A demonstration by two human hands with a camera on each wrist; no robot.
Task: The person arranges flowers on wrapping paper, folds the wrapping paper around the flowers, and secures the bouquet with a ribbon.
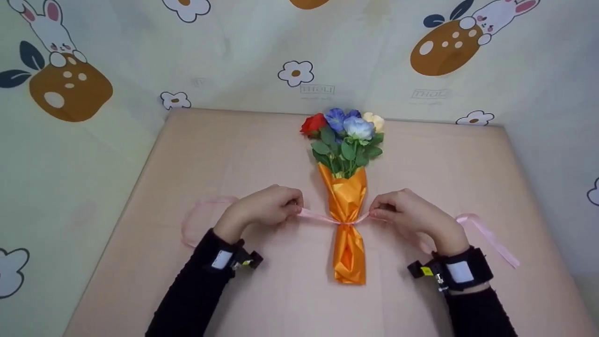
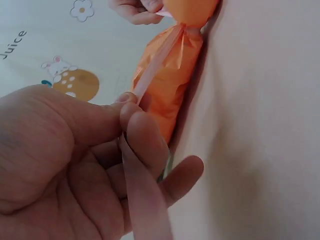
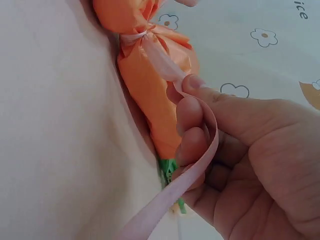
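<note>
A bouquet of red, blue and cream flowers lies on the table, its stems wrapped in orange paper. Pink ribbon circles the wrap and cinches it to a narrow waist. On the left, my left hand pinches one ribbon end between thumb and forefinger. Across the bouquet, my right hand pinches the other end close to the wrap. Both stretches of ribbon run fairly straight from the waist to the fingers. In the right wrist view, the ribbon's tail hangs past the right palm.
A loose loop of ribbon curves on the table left of my left wrist. Another ribbon tail lies beyond my right wrist. The beige tabletop meets a patterned wall covering at its far edge.
</note>
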